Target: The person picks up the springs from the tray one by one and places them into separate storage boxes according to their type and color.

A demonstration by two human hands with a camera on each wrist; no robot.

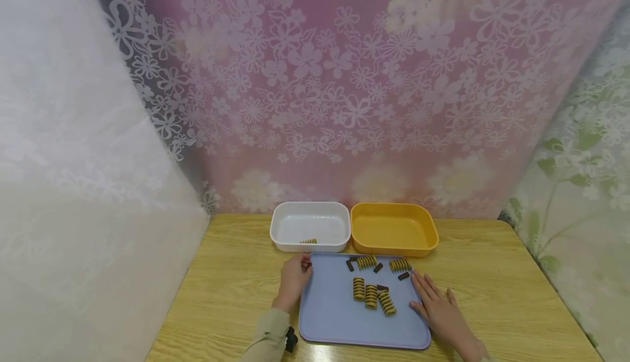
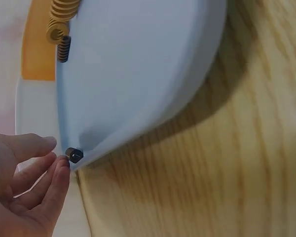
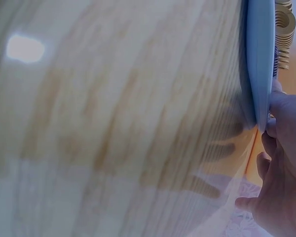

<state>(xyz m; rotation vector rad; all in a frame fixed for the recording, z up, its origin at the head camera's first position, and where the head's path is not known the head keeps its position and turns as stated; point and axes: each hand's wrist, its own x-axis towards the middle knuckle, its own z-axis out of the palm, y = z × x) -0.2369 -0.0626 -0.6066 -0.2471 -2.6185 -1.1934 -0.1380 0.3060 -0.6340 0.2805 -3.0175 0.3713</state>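
Currently, the left hand is bending at the far-left corner of a pale lavender-blue rectangular tray, its fingertips meeting a small dark ribbed cylinder, though whether they are gripping it cannot be told, while the right hand is resting, fingers extended, against the right edge. Between the hands, nearer the right, mustard-yellow coil springs are lying on the tray. A black device near the left cuff is showing pale marks too small to read.

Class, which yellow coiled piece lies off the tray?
The one inside the white bin; the other five all lie on the blue tray.
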